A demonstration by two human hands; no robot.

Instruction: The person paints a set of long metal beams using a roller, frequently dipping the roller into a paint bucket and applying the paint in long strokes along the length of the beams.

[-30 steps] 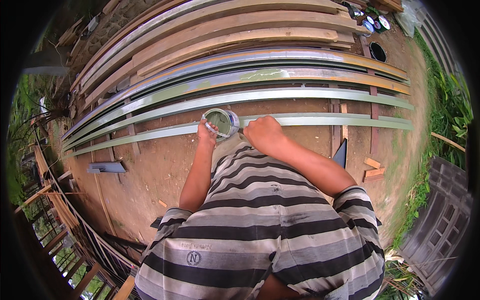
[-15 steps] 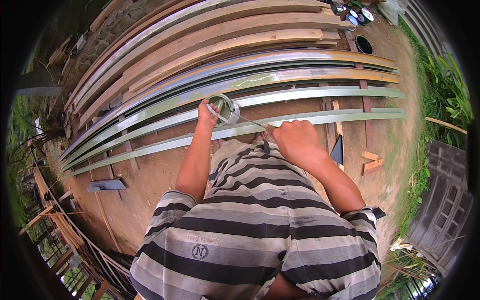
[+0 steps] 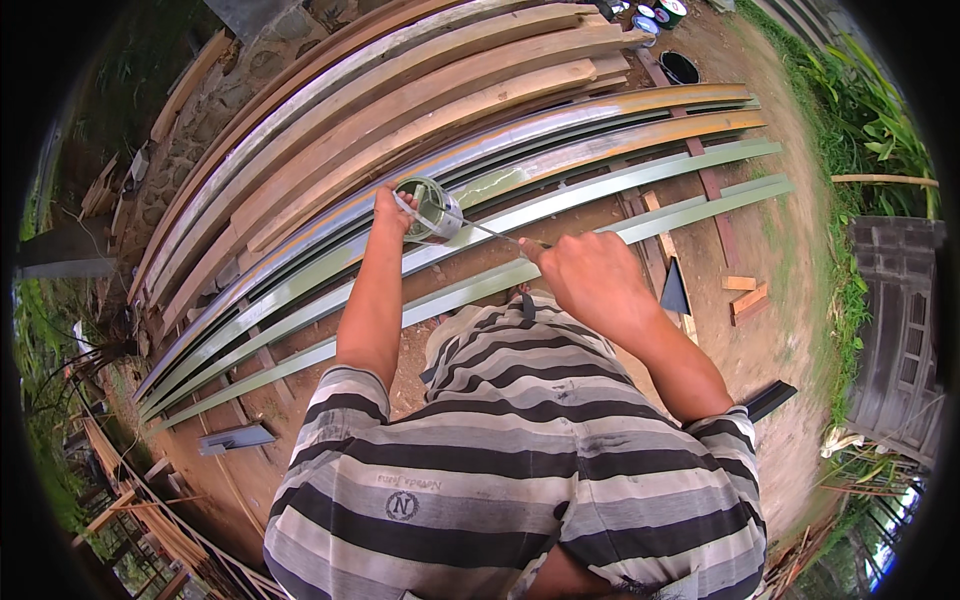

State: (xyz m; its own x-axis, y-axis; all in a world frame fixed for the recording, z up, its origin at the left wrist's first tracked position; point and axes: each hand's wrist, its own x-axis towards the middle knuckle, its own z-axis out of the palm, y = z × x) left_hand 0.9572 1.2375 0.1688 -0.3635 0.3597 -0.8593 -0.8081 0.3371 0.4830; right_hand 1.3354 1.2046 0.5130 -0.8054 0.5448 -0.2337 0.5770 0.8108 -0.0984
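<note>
My left hand (image 3: pixel 396 207) grips the rim of a round paint can (image 3: pixel 450 226) from its left side. The can is tilted, and its inside looks coated with pale green paint. My right hand (image 3: pixel 592 275) is closed round the handle of a thin-shafted tool (image 3: pixel 490 232), whose shaft reaches left over the can's rim. The tool's working end is inside the can, so I cannot make out its kind. Just beneath the can run long metal beams (image 3: pixel 560 212) in pale green, laid side by side.
Farther off lie long timber planks (image 3: pixel 420 90). A black bucket (image 3: pixel 680 68) and several paint cans (image 3: pixel 648 22) stand at the far right. Wood offcuts (image 3: pixel 748 300) and a dark triangular piece (image 3: pixel 675 288) rest on the dirt, with a metal piece (image 3: pixel 237 438) at left.
My view has turned, so the beams now slant up more to the right. The can and my left hand sit slightly farther left in view. Both hands keep their hold.
</note>
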